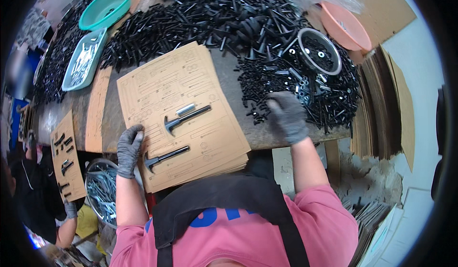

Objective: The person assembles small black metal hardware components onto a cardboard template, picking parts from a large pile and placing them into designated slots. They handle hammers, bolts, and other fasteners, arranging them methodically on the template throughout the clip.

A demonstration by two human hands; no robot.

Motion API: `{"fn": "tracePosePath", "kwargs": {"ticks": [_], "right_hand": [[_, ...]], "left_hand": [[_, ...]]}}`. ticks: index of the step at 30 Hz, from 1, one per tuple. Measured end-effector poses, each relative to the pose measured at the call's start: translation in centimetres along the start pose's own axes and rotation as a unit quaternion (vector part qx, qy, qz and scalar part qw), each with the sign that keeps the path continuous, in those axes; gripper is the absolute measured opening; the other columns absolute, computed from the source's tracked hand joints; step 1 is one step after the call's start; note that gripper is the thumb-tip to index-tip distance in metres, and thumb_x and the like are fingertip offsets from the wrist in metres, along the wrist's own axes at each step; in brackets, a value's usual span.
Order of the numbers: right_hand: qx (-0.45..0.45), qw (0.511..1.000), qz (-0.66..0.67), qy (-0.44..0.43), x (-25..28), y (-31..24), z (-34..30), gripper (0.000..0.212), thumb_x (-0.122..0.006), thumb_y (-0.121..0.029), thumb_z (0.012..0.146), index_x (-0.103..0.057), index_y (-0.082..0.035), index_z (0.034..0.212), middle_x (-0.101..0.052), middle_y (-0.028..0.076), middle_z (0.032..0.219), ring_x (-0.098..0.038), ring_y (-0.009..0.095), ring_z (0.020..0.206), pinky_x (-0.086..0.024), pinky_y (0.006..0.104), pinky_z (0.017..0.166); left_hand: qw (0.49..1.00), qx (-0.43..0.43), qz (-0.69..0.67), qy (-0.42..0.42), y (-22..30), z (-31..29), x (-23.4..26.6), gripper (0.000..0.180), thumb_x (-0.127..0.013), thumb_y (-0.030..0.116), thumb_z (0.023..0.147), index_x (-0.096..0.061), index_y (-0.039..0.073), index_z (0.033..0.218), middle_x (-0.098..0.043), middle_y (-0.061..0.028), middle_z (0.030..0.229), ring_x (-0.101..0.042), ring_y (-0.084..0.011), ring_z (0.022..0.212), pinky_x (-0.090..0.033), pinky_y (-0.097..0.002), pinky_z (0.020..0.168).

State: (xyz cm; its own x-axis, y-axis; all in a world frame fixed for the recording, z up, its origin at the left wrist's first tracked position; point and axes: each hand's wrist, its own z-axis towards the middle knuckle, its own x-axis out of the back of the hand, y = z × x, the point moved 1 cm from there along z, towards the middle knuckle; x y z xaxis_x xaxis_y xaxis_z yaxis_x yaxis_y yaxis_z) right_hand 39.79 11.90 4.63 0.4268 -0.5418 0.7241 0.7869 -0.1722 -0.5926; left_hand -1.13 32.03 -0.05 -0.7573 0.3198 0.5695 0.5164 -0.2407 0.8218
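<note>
My gloved left hand (130,148) is closed on the left edge of a stack of printed cardboard sheets (167,88), which hangs partly over the table's front edge. On the top sheet lie two black T-shaped metal parts with curved heads, an upper one (183,120) and a lower one (164,159). A short silver cylinder (185,109) rests beside the upper one. My gloved right hand (289,118) is at the near side of a heap of small black screws (260,88). Its fingers are drawn together, and whatever they hold is hidden.
Black metal parts (229,14) cover the table's far side. A round metal bowl (339,62), a pink basin (350,26), a teal tray (93,78) and a green basin (107,7) stand around. Upright cardboard (377,104) is at right. Another person holds a loaded card (67,157) at left.
</note>
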Motion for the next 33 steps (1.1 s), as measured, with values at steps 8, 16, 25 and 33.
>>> {"fn": "tracePosePath", "kwargs": {"ticks": [8, 16, 25, 33], "right_hand": [[-0.344, 0.867, -0.361, 0.001, 10.0, 11.0, -7.2, 0.048, -0.066, -0.044, 0.074, -0.061, -0.006, 0.102, -0.056, 0.017, 0.108, -0.053, 0.032, 0.102, -0.043, 0.0413, 0.086], [-0.196, 0.922, -0.328, 0.071, 7.2, 13.9, -8.2, 0.038, -0.067, -0.032, 0.074, -0.061, -0.005, 0.101, -0.059, 0.016, 0.103, -0.053, 0.032, 0.100, -0.042, 0.0409, 0.087], [-0.109, 0.942, -0.289, 0.130, 5.7, 16.3, -10.2, 0.030, -0.062, -0.021, 0.078, -0.057, -0.007, 0.104, -0.058, 0.012, 0.105, -0.051, 0.030, 0.103, -0.039, 0.0422, 0.089], [-0.086, 0.955, -0.098, 0.265, 5.0, 17.5, -11.2, 0.023, -0.061, -0.010, 0.076, -0.056, -0.005, 0.098, -0.059, 0.012, 0.093, -0.055, 0.030, 0.091, -0.045, 0.0391, 0.080]], "left_hand": [[1.000, 0.020, -0.018, 0.006, 8.7, 2.1, -0.8, 0.029, -0.059, 0.018, 0.085, -0.059, 0.001, 0.109, -0.062, -0.0096, 0.100, -0.058, -0.0172, 0.093, -0.045, -0.0277, 0.083], [0.905, -0.309, 0.075, -0.284, 23.2, 3.8, -18.7, 0.033, -0.059, 0.025, 0.082, -0.059, 0.008, 0.110, -0.060, -0.0103, 0.098, -0.060, -0.0242, 0.089, -0.049, -0.0353, 0.079], [0.749, -0.516, 0.362, -0.204, 26.1, 2.9, -33.3, 0.023, -0.048, 0.018, 0.081, -0.063, 0.013, 0.098, -0.057, -0.0071, 0.095, -0.055, -0.0225, 0.089, -0.043, -0.0377, 0.074], [0.773, -0.538, 0.251, -0.224, 27.6, 1.6, -35.4, 0.019, -0.050, 0.020, 0.081, -0.060, 0.010, 0.093, -0.060, -0.0081, 0.084, -0.060, -0.0234, 0.079, -0.048, -0.0377, 0.067]]}}
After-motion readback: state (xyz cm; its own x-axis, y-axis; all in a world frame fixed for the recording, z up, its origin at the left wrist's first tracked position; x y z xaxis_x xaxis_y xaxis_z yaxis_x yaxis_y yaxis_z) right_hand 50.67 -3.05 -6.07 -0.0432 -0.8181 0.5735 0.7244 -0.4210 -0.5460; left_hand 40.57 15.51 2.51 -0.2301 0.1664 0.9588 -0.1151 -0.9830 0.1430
